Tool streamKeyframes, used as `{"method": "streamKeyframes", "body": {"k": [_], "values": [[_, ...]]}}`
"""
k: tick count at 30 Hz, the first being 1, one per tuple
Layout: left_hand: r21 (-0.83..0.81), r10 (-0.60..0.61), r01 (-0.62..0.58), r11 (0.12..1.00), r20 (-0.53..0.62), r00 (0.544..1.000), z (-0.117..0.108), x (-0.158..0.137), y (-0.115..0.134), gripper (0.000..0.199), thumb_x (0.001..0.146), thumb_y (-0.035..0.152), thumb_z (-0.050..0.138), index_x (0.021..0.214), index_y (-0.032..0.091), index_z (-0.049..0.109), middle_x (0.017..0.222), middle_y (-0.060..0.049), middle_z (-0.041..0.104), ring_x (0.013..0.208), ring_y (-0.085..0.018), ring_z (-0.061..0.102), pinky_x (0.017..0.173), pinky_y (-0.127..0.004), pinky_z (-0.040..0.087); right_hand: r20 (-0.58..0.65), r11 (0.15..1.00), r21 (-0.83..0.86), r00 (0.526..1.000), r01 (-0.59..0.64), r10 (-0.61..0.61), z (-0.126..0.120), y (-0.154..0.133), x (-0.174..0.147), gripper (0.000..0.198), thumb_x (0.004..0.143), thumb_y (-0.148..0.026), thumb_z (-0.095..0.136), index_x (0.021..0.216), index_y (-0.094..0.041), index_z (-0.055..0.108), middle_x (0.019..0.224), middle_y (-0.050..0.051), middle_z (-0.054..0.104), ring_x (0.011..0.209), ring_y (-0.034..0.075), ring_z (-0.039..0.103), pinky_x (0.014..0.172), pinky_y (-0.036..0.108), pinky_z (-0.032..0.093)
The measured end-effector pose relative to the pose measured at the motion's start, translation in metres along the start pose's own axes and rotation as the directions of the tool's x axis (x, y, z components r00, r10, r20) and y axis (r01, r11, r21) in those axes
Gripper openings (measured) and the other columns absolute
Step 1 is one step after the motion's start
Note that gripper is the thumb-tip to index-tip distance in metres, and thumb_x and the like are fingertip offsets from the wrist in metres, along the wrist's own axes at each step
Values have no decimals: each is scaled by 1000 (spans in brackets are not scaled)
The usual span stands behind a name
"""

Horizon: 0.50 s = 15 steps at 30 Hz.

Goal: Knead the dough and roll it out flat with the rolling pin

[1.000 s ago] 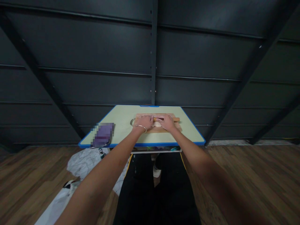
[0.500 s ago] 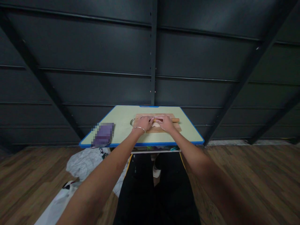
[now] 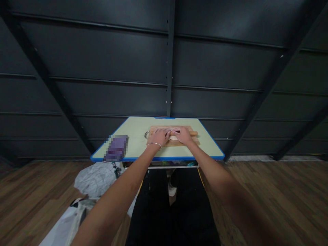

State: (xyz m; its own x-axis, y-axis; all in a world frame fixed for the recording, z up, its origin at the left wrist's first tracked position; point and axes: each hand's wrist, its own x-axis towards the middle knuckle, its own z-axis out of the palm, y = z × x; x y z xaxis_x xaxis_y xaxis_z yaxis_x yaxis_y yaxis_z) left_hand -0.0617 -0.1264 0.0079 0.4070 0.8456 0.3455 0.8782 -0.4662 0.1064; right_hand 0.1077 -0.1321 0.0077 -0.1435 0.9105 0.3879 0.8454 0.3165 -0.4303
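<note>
A wooden rolling pin [image 3: 194, 134] lies across a wooden cutting board [image 3: 164, 127]. My left hand [image 3: 159, 136], with a bangle at its wrist, is closed over the pin's left part. Close beside it, my right hand [image 3: 182, 134] grips the pin nearer its right end, which sticks out past the fingers. Pale, flat dough [image 3: 173, 138] shows between the hands, on the board under the pin. Much of the dough and the pin's left part are hidden by my hands. A metal ring handle [image 3: 147, 134] projects from the board's left side.
The board rests on a small pale-green table with a blue edge [image 3: 135, 159]. A purple item [image 3: 116, 148], blurred by pixels, lies at the table's left corner. White bags [image 3: 94, 179] sit on the wooden floor at left. A dark panelled wall [image 3: 123, 99] rises behind.
The whole view has shifted slightly, so table and hands appear a little further right and lower. Both hands stay on the rolling pin, with only small shifts of the fingers.
</note>
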Motion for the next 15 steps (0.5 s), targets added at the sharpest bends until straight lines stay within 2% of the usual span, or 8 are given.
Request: {"method": "streamKeyframes", "body": {"k": [5,9,12,15], "values": [[3,-2,2,1000,11,1000,-1,-1,1,46,105,40,35,137,25,65,139,-6,66,127,-21,59,114,-35,37,22,995,96,1000,9,-11,0,4,7,24,94,-26,65,113,-23,79,117,5,77,108,20,72,98,28,52],[14,15,-14,1000,-31,999,0,-7,0,45,105,41,35,131,26,69,134,-6,69,123,-24,61,110,-39,41,77,985,171,997,-15,2,-5,4,13,20,91,-23,67,104,-16,81,107,9,79,95,20,73,87,25,53],[24,36,-34,999,-69,997,1,-11,-2,46,105,42,34,129,28,70,131,-6,70,123,-26,61,108,-42,42,139,985,174,990,7,-32,-12,8,15,24,90,-34,69,94,-14,82,94,7,80,82,19,70,74,23,50],[-3,52,-52,999,-34,998,-4,-7,-5,46,105,42,34,128,28,71,128,-7,72,121,-26,62,107,-42,43,150,998,41,988,-40,34,-18,16,17,43,86,-54,70,78,-13,80,72,5,75,67,17,64,61,24,43]]}}
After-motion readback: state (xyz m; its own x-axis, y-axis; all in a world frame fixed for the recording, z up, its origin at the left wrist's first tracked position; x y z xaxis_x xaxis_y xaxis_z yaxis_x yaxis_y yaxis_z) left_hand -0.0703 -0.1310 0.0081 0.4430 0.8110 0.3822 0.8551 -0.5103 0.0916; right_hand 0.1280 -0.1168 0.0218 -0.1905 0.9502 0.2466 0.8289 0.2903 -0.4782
